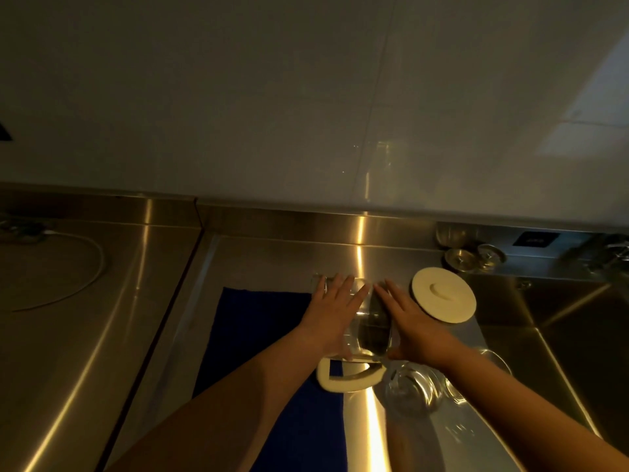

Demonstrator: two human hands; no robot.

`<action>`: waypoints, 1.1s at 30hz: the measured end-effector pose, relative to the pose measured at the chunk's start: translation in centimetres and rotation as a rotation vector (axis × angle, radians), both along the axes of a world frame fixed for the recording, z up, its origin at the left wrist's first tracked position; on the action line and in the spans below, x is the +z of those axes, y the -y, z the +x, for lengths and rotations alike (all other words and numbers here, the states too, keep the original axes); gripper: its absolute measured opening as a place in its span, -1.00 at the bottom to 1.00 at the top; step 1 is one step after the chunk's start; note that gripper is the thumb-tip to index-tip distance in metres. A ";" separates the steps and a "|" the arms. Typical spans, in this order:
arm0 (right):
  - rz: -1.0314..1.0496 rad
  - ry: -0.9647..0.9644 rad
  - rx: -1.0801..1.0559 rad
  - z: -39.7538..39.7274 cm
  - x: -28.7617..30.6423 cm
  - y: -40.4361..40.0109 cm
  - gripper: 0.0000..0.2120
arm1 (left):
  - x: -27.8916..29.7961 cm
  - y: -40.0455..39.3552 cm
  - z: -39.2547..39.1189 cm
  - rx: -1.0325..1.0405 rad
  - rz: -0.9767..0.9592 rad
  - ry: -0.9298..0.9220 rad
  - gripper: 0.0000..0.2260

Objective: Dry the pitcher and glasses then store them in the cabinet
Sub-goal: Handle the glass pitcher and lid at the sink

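A white cord [68, 267] is curling on the steel counter [102, 335] at nine o'clock. A blue cloth [258, 321] is lying just left of centre. The left hand [332, 313] and right hand [413, 323], fingers flat and extended, are pressing on opposite sides of the clear pitcher [369, 330], gripping it between them; its white handle [350, 378] is pointing toward six o'clock. A glass [413, 391] is sitting at five o'clock, just beside the pitcher. A white lid [444, 294] is resting at two o'clock, a sink [561, 335] beyond it.
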State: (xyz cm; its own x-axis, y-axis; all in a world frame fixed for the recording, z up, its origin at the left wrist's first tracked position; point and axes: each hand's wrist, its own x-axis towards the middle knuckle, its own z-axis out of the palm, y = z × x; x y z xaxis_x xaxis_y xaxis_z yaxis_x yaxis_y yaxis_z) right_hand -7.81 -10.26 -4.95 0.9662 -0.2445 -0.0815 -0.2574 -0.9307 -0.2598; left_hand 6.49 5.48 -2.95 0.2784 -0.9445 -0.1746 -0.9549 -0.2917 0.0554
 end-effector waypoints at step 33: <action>-0.117 -0.088 0.086 4.1 4.7 -3.7 0.17 | -2.3 -3.5 2.9 0.110 -0.280 -0.109 0.14</action>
State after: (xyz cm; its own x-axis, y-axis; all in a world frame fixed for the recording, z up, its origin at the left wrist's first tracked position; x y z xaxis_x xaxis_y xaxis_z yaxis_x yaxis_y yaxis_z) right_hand -3.69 -6.55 -0.24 0.9744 -0.1744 -0.1422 -0.1929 -0.9728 -0.1285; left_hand 9.42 9.00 -5.21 0.3755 -0.9253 0.0535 -0.9025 -0.3518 0.2485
